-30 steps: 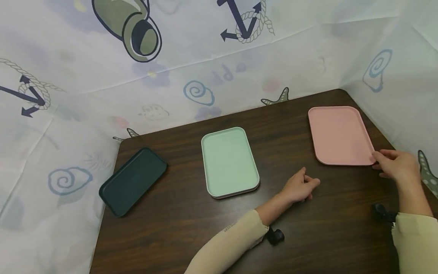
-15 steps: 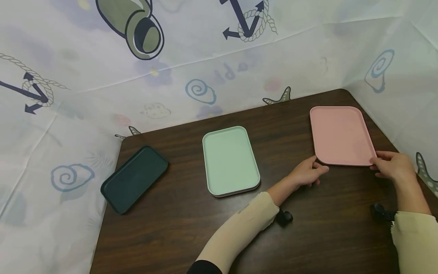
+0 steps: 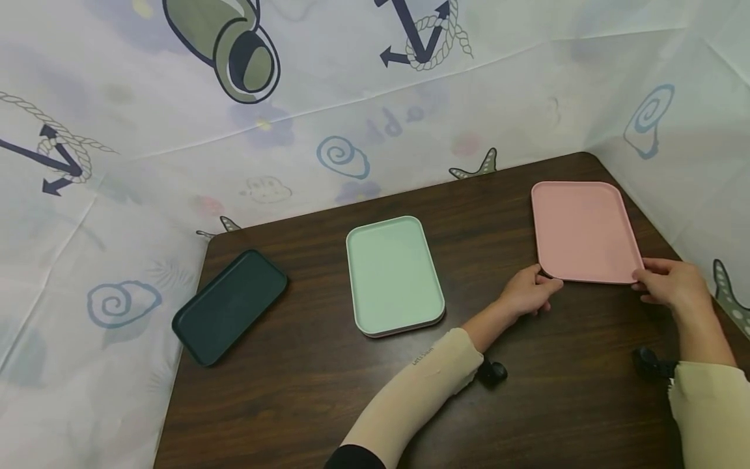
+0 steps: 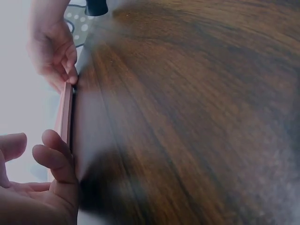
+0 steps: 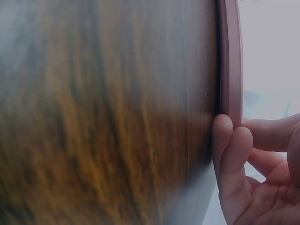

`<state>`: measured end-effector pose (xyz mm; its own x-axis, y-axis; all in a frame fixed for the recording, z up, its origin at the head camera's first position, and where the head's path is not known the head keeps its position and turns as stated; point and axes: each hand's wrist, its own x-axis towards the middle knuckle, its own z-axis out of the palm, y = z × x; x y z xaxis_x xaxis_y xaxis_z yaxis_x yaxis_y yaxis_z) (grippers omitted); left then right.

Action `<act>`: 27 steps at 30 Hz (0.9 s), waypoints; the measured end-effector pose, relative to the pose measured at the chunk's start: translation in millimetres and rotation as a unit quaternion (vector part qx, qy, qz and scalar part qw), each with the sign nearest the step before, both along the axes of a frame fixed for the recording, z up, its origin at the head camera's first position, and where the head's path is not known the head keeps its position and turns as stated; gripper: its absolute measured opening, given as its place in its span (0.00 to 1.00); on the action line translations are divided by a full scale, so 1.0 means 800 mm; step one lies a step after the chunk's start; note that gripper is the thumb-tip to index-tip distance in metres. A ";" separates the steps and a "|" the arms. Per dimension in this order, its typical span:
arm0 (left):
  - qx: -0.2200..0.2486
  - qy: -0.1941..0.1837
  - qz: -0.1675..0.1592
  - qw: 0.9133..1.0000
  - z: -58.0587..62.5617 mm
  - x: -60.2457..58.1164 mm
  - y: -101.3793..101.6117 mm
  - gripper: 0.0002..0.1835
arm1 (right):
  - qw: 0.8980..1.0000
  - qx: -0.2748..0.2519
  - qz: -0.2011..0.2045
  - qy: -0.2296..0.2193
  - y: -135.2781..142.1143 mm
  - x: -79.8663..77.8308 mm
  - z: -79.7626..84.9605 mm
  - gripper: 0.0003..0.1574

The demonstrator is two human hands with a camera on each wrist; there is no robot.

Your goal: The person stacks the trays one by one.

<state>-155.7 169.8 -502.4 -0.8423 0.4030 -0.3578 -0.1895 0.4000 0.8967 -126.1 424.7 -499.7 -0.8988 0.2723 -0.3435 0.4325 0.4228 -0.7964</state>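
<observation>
Backdrop: white cloth along the back and sides of the bench, creased, printed with anchors, blue spiral shells and spotted starfish.
Bench top: dark brown, wood-grained, rounded at the far corners.
Pink tray: at the right end of the bench, right way up, with a low raised rim; flat on the wood or slightly lifted at the near edge, cannot tell.
Right hand: clamped on the near right corner of the tray, gripping between thumb and bent fingers.
Left hand: at the near left corner of the same tray, touching the rim with bent fingers; pinching or merely touching, cannot tell.
Spacing of hands: apart from each other, at opposite ends of the near edge.
Pale green tray: mid-bench, slightly turned, well apart from the pink one, with a second edge showing beneath the near side.
Dark green tray: near the left edge of the bench, narrow, set slantwise.
Sleeves: beige on both forearms, lettered on the left, black towards the left elbow.
Wrist devices: small, black, just beside both cuffs.
</observation>
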 end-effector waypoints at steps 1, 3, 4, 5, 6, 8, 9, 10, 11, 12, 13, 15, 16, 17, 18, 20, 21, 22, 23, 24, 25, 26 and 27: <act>0.011 -0.004 0.006 1.000 -0.001 0.000 0.001 0.21 | 1.000 -0.004 -0.003 0.000 0.000 0.000 0.000 0.34; 0.023 -0.012 0.028 0.999 -0.001 -0.001 0.002 0.19 | 1.000 -0.016 -0.008 0.001 -0.001 0.002 -0.001 0.35; 0.024 -0.017 0.041 0.999 -0.001 -0.001 0.002 0.19 | 1.000 -0.021 -0.010 0.001 -0.001 0.002 -0.001 0.35; 0.018 -0.018 0.054 0.998 -0.001 -0.001 0.002 0.19 | 1.000 -0.025 -0.013 0.001 -0.001 0.003 -0.002 0.35; 0.014 -0.019 0.067 0.997 -0.001 -0.002 0.002 0.19 | 0.999 -0.028 -0.016 0.000 -0.002 0.004 -0.002 0.35; 0.006 -0.018 0.097 0.995 -0.001 -0.004 0.002 0.19 | 0.999 -0.032 -0.019 -0.001 -0.002 0.005 -0.003 0.35; 0.004 -0.017 0.109 0.994 -0.002 -0.005 0.001 0.16 | 0.999 -0.035 -0.019 -0.002 -0.002 0.006 -0.004 0.35; 0.005 -0.020 0.119 0.993 -0.003 -0.006 0.000 0.13 | 0.999 -0.038 -0.017 -0.003 -0.003 0.007 -0.004 0.35; 0.007 -0.021 0.128 0.992 -0.003 -0.007 0.000 0.10 | 0.999 -0.042 -0.015 -0.002 -0.003 0.008 -0.005 0.35; 0.013 -0.024 0.137 0.990 -0.005 -0.008 -0.001 0.07 | 0.999 -0.049 -0.011 0.000 -0.003 0.010 -0.005 0.36; 0.017 -0.027 0.146 0.989 -0.006 -0.009 -0.001 0.05 | 0.998 -0.056 -0.007 0.002 -0.003 0.012 -0.005 0.36; 0.022 -0.029 0.159 0.987 -0.008 -0.009 -0.002 0.06 | 0.998 -0.065 0.003 0.008 -0.005 0.016 -0.006 0.37; 0.023 -0.029 0.164 0.986 -0.009 -0.009 -0.002 0.07 | 0.998 -0.068 0.007 0.012 -0.006 0.018 -0.006 0.37; 0.024 -0.026 0.167 0.985 -0.009 -0.009 -0.003 0.07 | 0.998 -0.066 0.009 0.014 -0.007 0.019 -0.007 0.37; 0.024 -0.023 0.169 0.985 -0.010 -0.009 -0.003 0.08 | 0.998 -0.067 0.011 0.016 -0.008 0.020 -0.007 0.38; 0.024 -0.017 0.171 0.985 -0.011 -0.009 -0.003 0.08 | 0.998 -0.065 0.013 0.019 -0.010 0.021 -0.007 0.38; 0.023 -0.015 0.172 0.985 -0.011 -0.010 -0.004 0.09 | 0.998 -0.063 0.013 0.019 -0.011 0.021 -0.006 0.38; 0.023 -0.012 0.173 0.985 -0.012 -0.010 -0.004 0.09 | 0.998 -0.063 0.013 0.018 -0.011 0.021 -0.005 0.37; 0.022 -0.008 0.174 0.984 -0.012 -0.010 -0.004 0.09 | 0.998 -0.063 0.014 0.018 -0.011 0.022 -0.005 0.37; 0.020 -0.004 0.176 0.984 -0.012 -0.010 -0.004 0.09 | 0.998 -0.065 0.015 0.019 -0.011 0.022 -0.004 0.37; 0.020 -0.001 0.177 0.984 -0.012 -0.010 -0.004 0.09 | 0.998 -0.064 0.015 0.019 -0.012 0.023 -0.003 0.37; 0.021 0.001 0.178 0.984 -0.011 -0.009 -0.004 0.09 | 0.998 -0.063 0.016 0.019 -0.012 0.023 -0.002 0.37; 0.021 0.005 0.178 0.984 -0.011 -0.009 -0.004 0.09 | 0.998 -0.063 0.016 0.019 -0.012 0.024 -0.001 0.37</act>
